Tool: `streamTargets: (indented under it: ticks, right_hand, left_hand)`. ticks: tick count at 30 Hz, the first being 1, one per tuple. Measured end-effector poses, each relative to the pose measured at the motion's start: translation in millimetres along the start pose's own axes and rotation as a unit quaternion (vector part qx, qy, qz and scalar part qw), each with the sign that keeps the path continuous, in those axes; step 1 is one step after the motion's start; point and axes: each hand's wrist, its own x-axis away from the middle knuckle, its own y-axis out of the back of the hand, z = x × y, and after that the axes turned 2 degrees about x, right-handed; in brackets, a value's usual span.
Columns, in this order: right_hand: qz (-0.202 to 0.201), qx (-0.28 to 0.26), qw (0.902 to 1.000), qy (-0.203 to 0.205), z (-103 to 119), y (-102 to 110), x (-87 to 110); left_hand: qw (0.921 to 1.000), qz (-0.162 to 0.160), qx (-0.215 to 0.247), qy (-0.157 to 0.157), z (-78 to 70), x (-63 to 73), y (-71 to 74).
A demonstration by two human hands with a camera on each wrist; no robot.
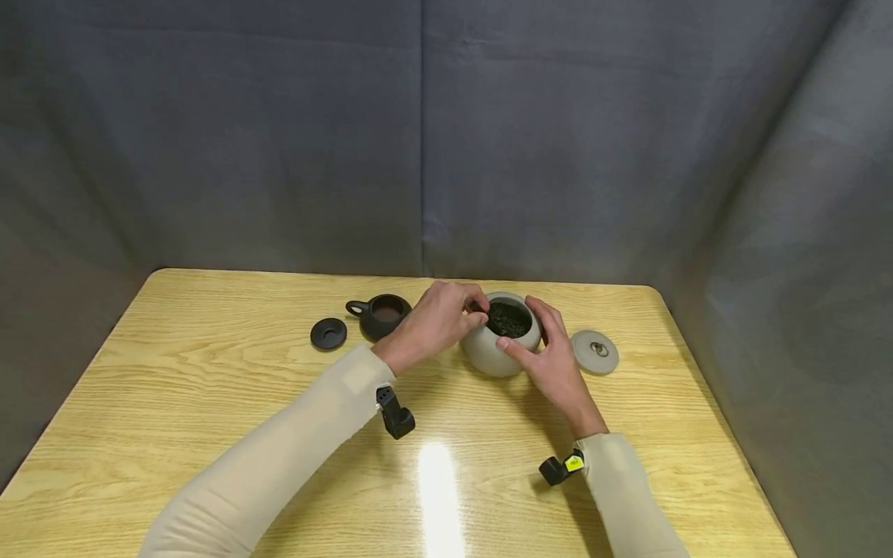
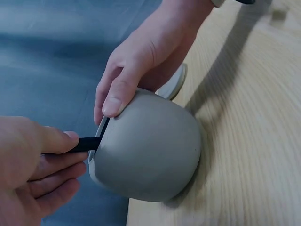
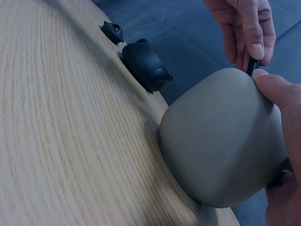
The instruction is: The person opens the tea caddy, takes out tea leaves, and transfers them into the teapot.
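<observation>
A round grey jar (image 1: 491, 356) sits tilted on the table, its mouth showing dark, crumbly tea leaves (image 1: 509, 319). My right hand (image 1: 558, 372) grips it, thumb on the near rim and fingers around the right side. Between thumb and fingers, my left hand (image 1: 443, 318) pinches a slim black handle (image 2: 87, 144) that runs in over the rim. The handle's far end is hidden inside the jar. Left of the jar stands a small black teapot (image 1: 387, 310) without its lid, its spout (image 3: 167, 77) showing in the right wrist view.
The black teapot lid (image 1: 329, 334) lies left of the teapot. A flat grey lid (image 1: 595, 353) with a ring-shaped knob rests right of the jar. Dark grey curtains (image 1: 293, 155) hang behind and beside the wooden table (image 1: 209, 372).
</observation>
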Motion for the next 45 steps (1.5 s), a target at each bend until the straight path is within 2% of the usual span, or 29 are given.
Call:
streamTargets:
  ticks: [6,16,22,25,34,40,45]
  right_hand:
    - [-0.001,0.002,1.0000,0.001,-0.6,-0.4,-0.1]
    - [-0.005,-0.004,0.9999,0.009,-1.6,-1.1,-1.5]
    - [-0.005,-0.010,0.9999,0.011,-0.9,-1.4,-2.6]
    - [-0.008,-0.009,0.9999,0.011,-1.0,-0.9,-2.4]
    - [-0.009,-0.003,0.9999,0.010,-4.6,0.2,-2.2]
    - [-0.006,-0.008,0.9999,0.008,-8.3,0.6,-3.3]
    - [-0.002,-0.006,0.9999,0.008,-8.1,1.1,-2.5]
  left_hand:
    - [0.9996,-0.013,0.012,0.024,0.9,0.7,-0.6]
    - [0.9936,-0.029,0.074,0.081,7.4,2.9,3.3]
    - [0.9791,-0.049,0.141,0.138,16.4,4.7,11.7]
    - [0.9733,-0.059,0.156,0.158,20.7,5.3,17.2]
    - [0.9587,-0.073,0.202,0.187,28.0,6.9,23.3]
    - [0.9444,-0.083,0.243,0.206,31.6,7.4,25.1]
    - [0.9341,-0.097,0.275,0.206,33.3,9.1,30.5]
